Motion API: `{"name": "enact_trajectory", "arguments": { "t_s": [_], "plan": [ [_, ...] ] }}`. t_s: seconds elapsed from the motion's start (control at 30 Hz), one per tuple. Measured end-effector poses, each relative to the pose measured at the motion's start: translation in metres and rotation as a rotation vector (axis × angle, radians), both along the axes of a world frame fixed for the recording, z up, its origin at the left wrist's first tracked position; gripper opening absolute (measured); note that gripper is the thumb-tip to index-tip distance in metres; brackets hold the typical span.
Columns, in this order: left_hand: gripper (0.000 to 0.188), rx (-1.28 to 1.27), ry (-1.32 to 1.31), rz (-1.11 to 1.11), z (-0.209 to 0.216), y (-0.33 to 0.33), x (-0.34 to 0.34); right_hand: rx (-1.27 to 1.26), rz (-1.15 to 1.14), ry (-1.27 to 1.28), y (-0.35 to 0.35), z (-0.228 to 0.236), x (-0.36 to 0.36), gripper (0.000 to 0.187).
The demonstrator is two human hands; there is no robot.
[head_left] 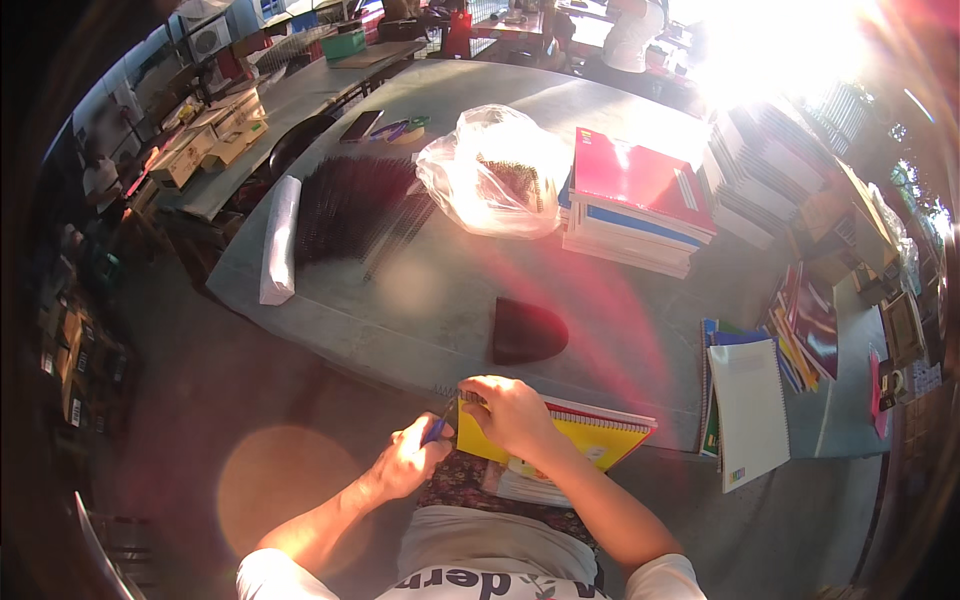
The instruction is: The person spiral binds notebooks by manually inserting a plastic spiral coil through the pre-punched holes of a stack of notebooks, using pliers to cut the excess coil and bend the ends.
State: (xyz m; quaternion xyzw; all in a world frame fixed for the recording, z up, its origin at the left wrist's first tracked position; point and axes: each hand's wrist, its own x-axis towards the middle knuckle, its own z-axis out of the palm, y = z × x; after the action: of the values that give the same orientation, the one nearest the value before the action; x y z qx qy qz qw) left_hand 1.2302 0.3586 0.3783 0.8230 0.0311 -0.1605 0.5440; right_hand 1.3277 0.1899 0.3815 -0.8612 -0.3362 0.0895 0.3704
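My right hand is closed on the left end of a yellow spiral notebook, near its wire binding. The notebook lies tilted at the table's front edge, its coil along the upper side. Closed round blue-handled pliers, my left hand is at the notebook's left end, where a bit of wire coil sticks out. The pliers' jaws are small and partly hidden. Just beyond my hands, a dark rounded flat piece lies on the grey table.
Black wire coils spread across the table beside a long white box. Behind are a clear plastic bag with coils and a stack of red and white books. Finished-looking spiral notebooks overhang the right edge. Strong glare fills the upper right.
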Motion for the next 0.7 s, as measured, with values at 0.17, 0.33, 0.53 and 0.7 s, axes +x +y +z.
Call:
{"name": "enact_trajectory", "arguments": {
  "t_s": [0.17, 0.33, 0.53, 0.7],
  "plan": [
    [0.041, -0.104, 0.191, 0.147, -0.006, 0.0, 0.004, 0.113, -0.031, -0.063, 0.005, -0.02, 0.011, 0.023],
    [0.04, -0.066, 0.011, 0.004, -0.031, 0.003, 0.005, 0.167, -0.039, 0.248, 0.002, -0.012, 0.02, 0.03],
    [0.038, -0.082, 0.253, 0.092, -0.007, -0.002, 0.017, 0.185, -0.013, 0.427, 0.002, -0.008, 0.028, 0.033],
    [0.038, -0.106, 0.22, 0.062, -0.013, -0.001, 0.023, 0.133, 0.082, 0.361, 0.0, -0.007, 0.029, 0.032]
  ]
}}
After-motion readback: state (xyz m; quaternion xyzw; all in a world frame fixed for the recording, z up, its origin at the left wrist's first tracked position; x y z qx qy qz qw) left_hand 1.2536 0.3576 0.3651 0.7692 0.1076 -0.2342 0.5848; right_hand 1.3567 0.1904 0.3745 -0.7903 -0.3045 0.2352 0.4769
